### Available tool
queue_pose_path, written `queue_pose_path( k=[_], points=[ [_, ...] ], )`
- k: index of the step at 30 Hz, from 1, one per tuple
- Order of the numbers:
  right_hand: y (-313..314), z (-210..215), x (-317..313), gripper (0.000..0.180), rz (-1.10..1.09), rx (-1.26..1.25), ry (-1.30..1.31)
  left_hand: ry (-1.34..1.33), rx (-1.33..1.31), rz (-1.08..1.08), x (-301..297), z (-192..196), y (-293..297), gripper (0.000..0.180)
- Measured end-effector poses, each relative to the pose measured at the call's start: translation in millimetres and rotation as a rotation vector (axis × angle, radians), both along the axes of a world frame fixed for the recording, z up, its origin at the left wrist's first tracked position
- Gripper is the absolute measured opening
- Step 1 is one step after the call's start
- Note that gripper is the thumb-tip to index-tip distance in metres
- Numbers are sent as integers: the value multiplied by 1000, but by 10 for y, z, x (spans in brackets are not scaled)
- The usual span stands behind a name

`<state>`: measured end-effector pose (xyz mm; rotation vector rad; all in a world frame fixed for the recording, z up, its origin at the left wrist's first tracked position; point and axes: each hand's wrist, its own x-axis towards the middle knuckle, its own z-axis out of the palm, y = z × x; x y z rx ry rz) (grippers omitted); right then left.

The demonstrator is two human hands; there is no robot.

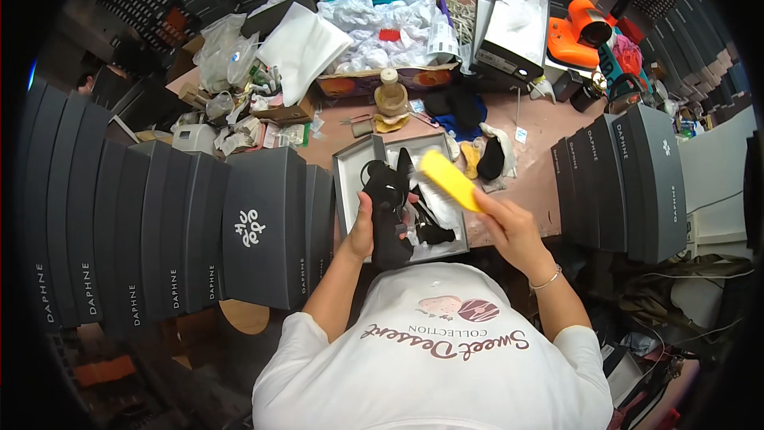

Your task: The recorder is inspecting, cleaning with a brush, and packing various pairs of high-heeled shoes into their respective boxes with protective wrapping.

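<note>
**Footwear workshop, it seems**

Rows of dark boxes [171, 231] flank a cluttered table [535, 183] bearing crumpled paper [358, 20], rags [455, 107] and a bottle [390, 99]. A black shoe [388, 232], open box [344, 167] and yellow brush [447, 179] suggest shoe handling.

The left hand [363, 229] holds a black shoe [388, 227], the right hand [510, 225] a yellow brush [447, 180].

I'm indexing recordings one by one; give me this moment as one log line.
left hand: holds black shoe | right hand: holds yellow brush | beneath: open grey box | both sides: dark boxes
</note>
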<state>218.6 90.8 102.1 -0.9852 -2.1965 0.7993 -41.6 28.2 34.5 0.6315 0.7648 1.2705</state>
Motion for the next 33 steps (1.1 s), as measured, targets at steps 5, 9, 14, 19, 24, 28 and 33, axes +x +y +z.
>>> queue_pose_path(
  k=[5,9,14,19,24,28,33],
  points=[
    [381,61,-80,35,33,160,-426,229,-101,-117,0,-79,-63,82],
    [184,247,-167,34,343,79,-135,354,-133,64,-31,14,-70,78],
    [513,-883,86,45,-123,-118,-68,919,-274,111,-682,-494,164,72],
    [-3,-1379,-235,52,-42,-547,-119,1209,-18,425,-336,-556,114,59],
    [-118,-1596,-641,38,60,-472,-368,260,-406,232,95,-891,-45,49],
    [-43,-820,-705,39,69,-243,-367,39,-441,332,48,-882,-53,52],
    [-350,-464,-880,49,248,-65,-451,-262,-472,160,133,-911,295,48]
  ],
)
